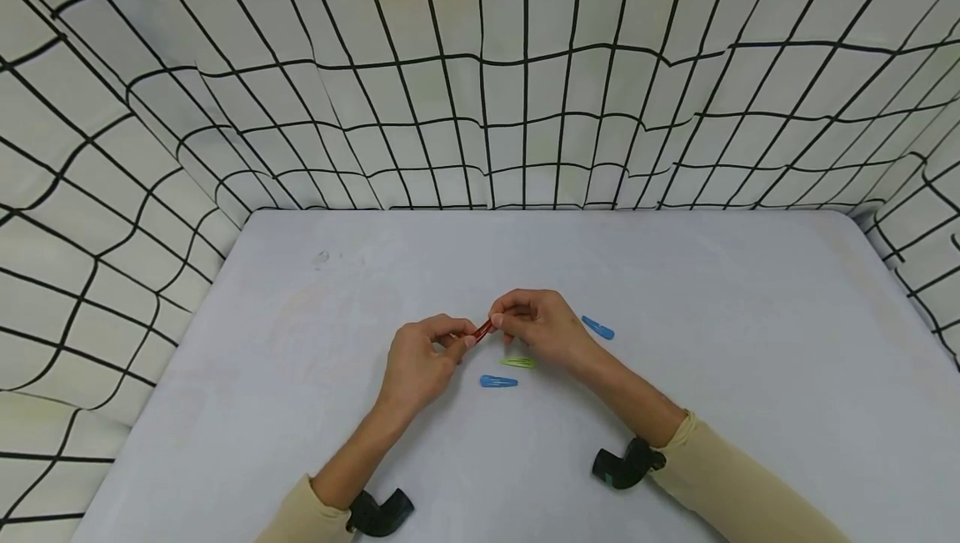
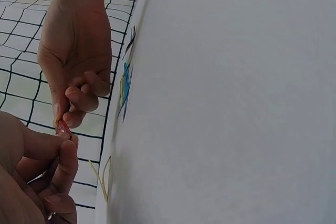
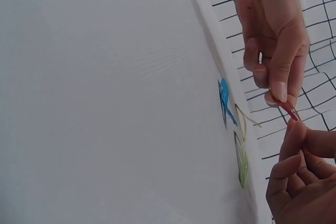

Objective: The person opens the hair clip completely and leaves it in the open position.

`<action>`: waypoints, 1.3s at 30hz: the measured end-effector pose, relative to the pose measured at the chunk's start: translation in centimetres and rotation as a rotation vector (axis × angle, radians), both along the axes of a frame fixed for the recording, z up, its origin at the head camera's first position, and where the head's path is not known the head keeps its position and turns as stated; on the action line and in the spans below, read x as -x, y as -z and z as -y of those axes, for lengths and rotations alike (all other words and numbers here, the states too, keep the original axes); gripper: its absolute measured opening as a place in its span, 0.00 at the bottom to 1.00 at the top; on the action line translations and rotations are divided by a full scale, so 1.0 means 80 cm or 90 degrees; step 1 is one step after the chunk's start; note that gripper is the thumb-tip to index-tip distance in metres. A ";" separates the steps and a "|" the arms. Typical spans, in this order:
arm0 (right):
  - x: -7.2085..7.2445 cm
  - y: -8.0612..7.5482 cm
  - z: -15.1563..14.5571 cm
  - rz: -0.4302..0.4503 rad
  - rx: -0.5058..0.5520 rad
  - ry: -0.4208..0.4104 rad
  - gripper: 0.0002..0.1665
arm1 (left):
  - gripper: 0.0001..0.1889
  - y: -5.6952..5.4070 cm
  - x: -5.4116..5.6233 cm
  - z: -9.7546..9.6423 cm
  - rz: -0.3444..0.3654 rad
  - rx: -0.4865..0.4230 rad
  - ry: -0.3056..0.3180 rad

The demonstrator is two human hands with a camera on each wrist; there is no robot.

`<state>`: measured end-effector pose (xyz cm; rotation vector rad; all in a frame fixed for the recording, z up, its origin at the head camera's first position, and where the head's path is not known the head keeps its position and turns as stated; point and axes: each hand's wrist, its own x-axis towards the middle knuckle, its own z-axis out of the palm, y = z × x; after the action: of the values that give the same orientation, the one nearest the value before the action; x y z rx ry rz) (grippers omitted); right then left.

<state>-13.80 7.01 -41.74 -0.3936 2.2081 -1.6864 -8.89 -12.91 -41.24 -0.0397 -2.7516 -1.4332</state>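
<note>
Head view: the left hand (image 1: 418, 359) and the right hand (image 1: 543, 328) pinch a red clip (image 1: 483, 331) by its two ends, above the white table (image 1: 285, 409); between the forearms lie a green clip (image 1: 518, 363) and a blue clip (image 1: 498, 381); another blue clip (image 1: 597, 327) lies beside the right hand.

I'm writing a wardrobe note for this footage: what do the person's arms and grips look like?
The left sleeve and right sleeve are plain beige. A black, elbow-shaped device sits at each cuff: left device, right device. The left grip and right grip are bare, without gloves. No cables show.
</note>
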 end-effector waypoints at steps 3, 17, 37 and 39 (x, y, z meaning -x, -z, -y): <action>0.001 0.000 -0.002 0.005 -0.005 0.006 0.05 | 0.06 0.000 0.000 -0.002 0.002 -0.009 0.005; 0.002 0.004 -0.003 0.021 0.007 0.005 0.06 | 0.06 0.000 0.000 -0.001 0.014 0.013 0.008; 0.003 0.008 -0.006 0.037 0.020 -0.058 0.17 | 0.06 0.002 0.006 0.005 0.056 -0.010 0.012; 0.003 0.008 -0.007 0.016 0.008 -0.064 0.16 | 0.06 0.002 0.006 0.006 0.060 -0.012 0.010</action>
<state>-14.04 7.54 -42.41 -0.4751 2.1243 -1.6439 -9.36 -13.42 -41.38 0.0060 -2.8170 -1.5030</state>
